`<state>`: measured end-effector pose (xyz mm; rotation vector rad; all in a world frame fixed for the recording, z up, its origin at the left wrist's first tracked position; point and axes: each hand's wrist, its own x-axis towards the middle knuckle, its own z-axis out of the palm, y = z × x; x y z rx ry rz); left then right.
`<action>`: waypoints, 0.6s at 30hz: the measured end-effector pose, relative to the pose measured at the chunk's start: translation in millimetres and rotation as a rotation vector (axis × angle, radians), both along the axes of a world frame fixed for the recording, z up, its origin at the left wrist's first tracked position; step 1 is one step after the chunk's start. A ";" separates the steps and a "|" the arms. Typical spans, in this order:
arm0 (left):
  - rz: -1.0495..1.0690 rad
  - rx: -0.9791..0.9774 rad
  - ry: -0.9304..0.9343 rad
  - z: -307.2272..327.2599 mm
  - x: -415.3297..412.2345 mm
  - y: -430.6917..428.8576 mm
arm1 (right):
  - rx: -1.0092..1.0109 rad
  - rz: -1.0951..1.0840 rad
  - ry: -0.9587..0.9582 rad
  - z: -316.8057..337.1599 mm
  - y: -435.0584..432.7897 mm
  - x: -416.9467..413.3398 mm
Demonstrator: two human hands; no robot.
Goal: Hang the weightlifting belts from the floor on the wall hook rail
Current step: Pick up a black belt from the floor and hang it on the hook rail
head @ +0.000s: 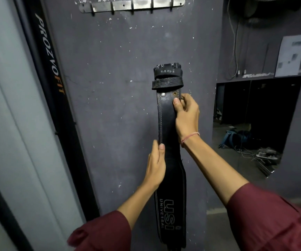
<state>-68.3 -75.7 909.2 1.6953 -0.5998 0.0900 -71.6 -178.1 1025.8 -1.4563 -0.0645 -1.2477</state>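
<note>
A black leather weightlifting belt (167, 122) with white "USI UNIVERSAL" lettering hangs upright in front of the grey wall, its buckle end and loop at the top. My right hand (186, 113) grips the belt's right edge just below the rivets. My left hand (156, 165) holds its left edge lower down, where the belt widens. The metal hook rail (131, 4) is fixed to the wall high above, at the top edge of the view, with several bare hooks. The belt's top end is well below the rail.
A black upright frame marked "PROZVOFIT" (50, 57) leans along the wall at left beside a pale panel. At right a mirror (254, 120) reflects bags and cables on a floor. A paper notice (290, 55) and hanging cables are on the right wall.
</note>
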 end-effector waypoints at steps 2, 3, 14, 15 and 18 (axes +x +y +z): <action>-0.027 -0.050 -0.011 10.2 -0.9 -3.2 | -0.008 0.021 -0.023 1.2 0.7 -5.2; -0.036 -0.086 -0.017 17.8 -3.7 -5.6 | -0.012 0.028 -0.028 0.2 0.3 -7.0; -0.119 -0.572 0.202 143.4 18.7 -9.4 | 0.011 0.206 0.068 -39.2 3.9 -11.8; -0.171 -0.558 0.204 149.5 22.6 -5.5 | 0.012 0.223 0.074 -39.9 4.3 -12.6; -0.136 -0.490 0.135 160.8 36.2 -1.4 | 0.008 0.276 0.106 -45.6 2.2 -12.5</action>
